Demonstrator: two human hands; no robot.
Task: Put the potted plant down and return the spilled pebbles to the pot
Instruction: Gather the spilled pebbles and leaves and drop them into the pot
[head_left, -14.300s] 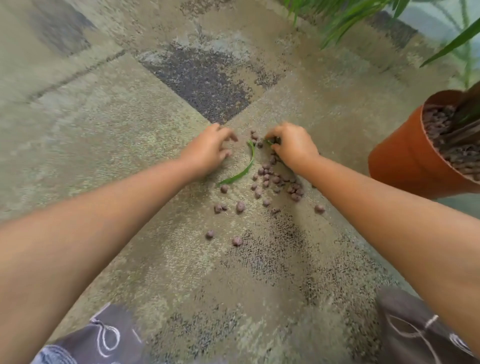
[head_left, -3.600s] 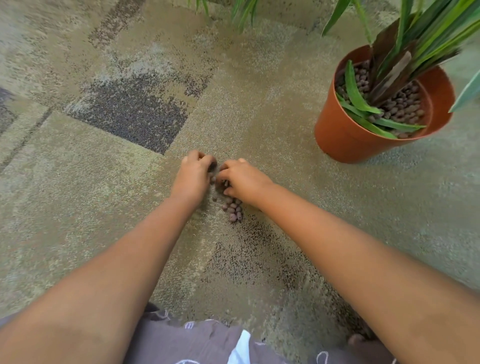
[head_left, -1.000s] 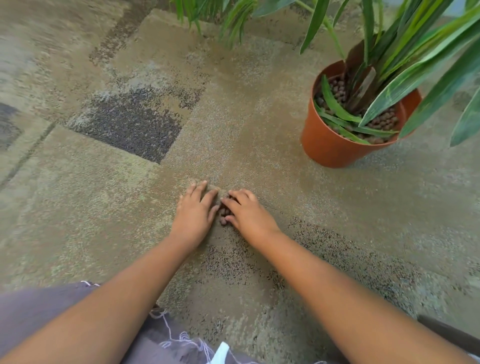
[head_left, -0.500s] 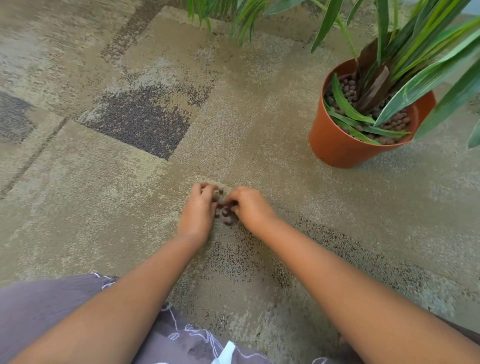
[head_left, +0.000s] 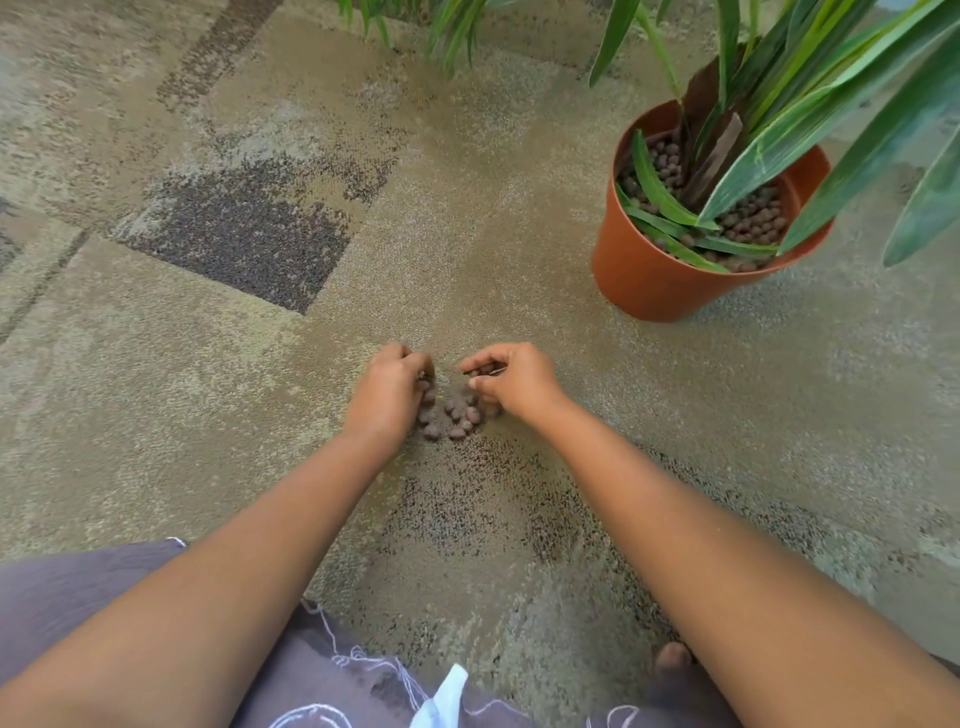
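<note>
An orange pot (head_left: 644, 280) with a long-leaved green plant (head_left: 810, 104) stands upright on the carpet at the upper right, brown pebbles filling its top. A small heap of brown pebbles (head_left: 457, 413) lies on the carpet between my hands. My left hand (head_left: 387, 395) is cupped against the heap's left side, its curled fingers touching several pebbles. To the right of the heap, my right hand (head_left: 514, 382) is curled with a few pebbles under its fingertips. The pot is about a forearm's length beyond and right of my right hand.
Patchy beige and dark carpet (head_left: 234, 234) covers the floor. More green leaves (head_left: 452, 21) hang in at the top edge. My grey-clothed knees (head_left: 78, 597) are at the bottom, with a bare toe (head_left: 672, 657) at lower right.
My hands went from flat around the pebbles to curled, and have drawn slightly apart, so more of the heap shows between them. The pot has not moved.
</note>
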